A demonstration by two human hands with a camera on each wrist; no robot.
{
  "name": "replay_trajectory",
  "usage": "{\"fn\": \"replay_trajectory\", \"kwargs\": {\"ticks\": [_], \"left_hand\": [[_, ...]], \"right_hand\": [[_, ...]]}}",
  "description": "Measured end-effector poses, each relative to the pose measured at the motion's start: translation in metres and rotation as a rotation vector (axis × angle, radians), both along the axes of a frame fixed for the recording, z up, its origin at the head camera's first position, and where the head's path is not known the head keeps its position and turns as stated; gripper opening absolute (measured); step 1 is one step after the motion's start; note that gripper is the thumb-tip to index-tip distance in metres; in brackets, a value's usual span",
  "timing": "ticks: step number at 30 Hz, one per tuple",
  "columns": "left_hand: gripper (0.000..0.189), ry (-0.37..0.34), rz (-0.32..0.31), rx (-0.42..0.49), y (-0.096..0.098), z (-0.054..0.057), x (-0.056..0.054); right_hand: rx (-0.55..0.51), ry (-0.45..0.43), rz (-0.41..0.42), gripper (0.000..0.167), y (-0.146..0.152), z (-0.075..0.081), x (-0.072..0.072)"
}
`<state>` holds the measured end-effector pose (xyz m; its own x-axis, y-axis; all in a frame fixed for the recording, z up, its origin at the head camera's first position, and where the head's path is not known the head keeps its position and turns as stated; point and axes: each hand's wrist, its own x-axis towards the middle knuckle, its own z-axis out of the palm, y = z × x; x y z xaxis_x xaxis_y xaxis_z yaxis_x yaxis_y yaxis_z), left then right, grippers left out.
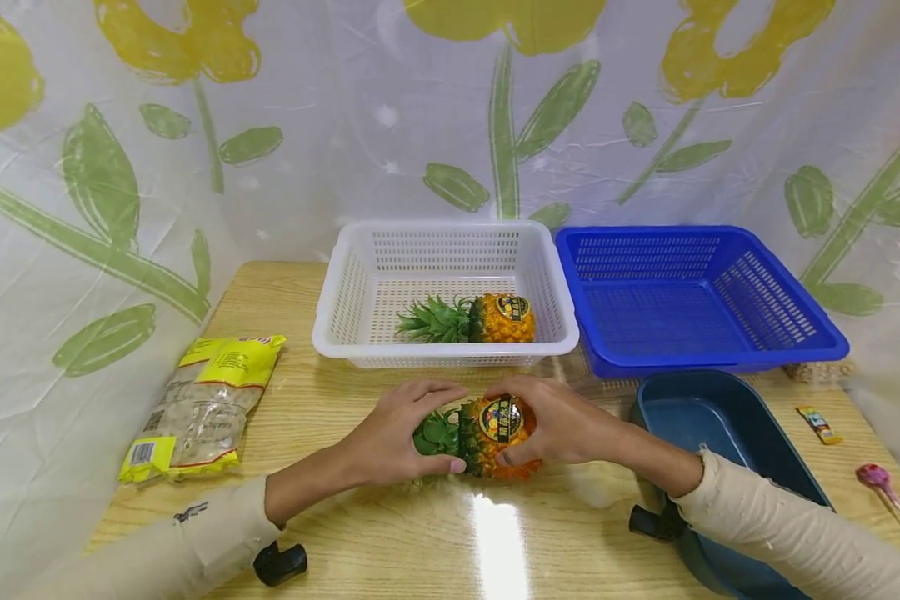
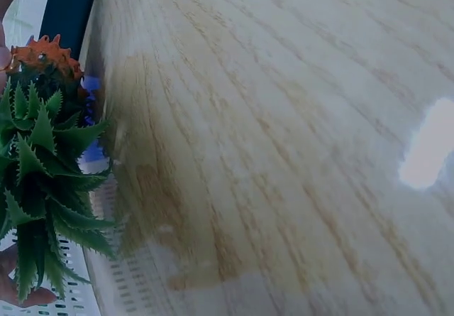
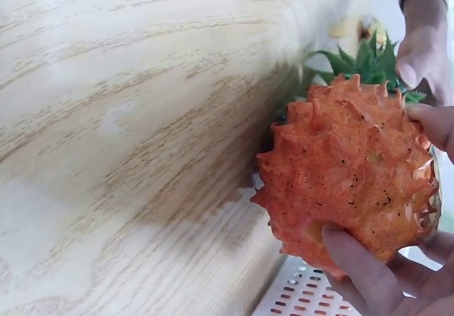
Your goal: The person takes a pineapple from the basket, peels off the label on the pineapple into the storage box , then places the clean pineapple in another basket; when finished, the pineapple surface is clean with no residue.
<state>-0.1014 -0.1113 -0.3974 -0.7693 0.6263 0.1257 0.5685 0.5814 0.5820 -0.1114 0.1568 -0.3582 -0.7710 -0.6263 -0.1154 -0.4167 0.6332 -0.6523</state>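
Note:
A pineapple (image 1: 499,425) with a round dark label lies sideways over the wooden table, its green crown pointing left. Around its orange body curl the thumb and fingers of the right hand (image 1: 570,422); in the right wrist view they press on the spiky skin (image 3: 340,167). The left hand (image 1: 397,432) curves about the crown end, thumb in front and fingers behind. Toothed leaves (image 2: 50,167) fill the left side of the left wrist view and hide most of that hand. A second pineapple (image 1: 504,320) rests in the white basket (image 1: 446,352), its crown also to the left.
A blue basket (image 1: 690,360) stands right of the white one. In front of it sits a dark teal tub (image 1: 750,408), under the right forearm. A small candy packet (image 1: 820,425) and a lollipop (image 1: 875,477) lie far right, a yellow-and-clear bag (image 1: 210,404) at left.

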Motion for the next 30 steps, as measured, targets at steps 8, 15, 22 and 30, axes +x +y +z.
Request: {"fn": "replay_trajectory", "kwargs": {"ticks": [8,15,22,30], "left_hand": [[0.092,0.008,0.009,-0.052,0.0018,-0.0015,-0.0007],[0.088,-0.072,0.037,-0.076,0.0043,0.0017,0.0014],[0.084,-0.062,0.055,-0.092,0.0048,0.0025,0.0040],[0.081,-0.078,0.055,-0.104,0.0054,0.0031,0.0074]], "right_hand": [[-0.006,-0.027,0.008,0.070,0.0000,0.0001,-0.0009],[-0.025,-0.036,0.020,0.069,0.0012,0.0000,-0.0028],[-0.025,-0.019,0.040,0.069,0.0023,-0.0004,-0.0042],[-0.032,-0.072,0.054,0.075,0.0058,-0.0002,-0.0054]]}}
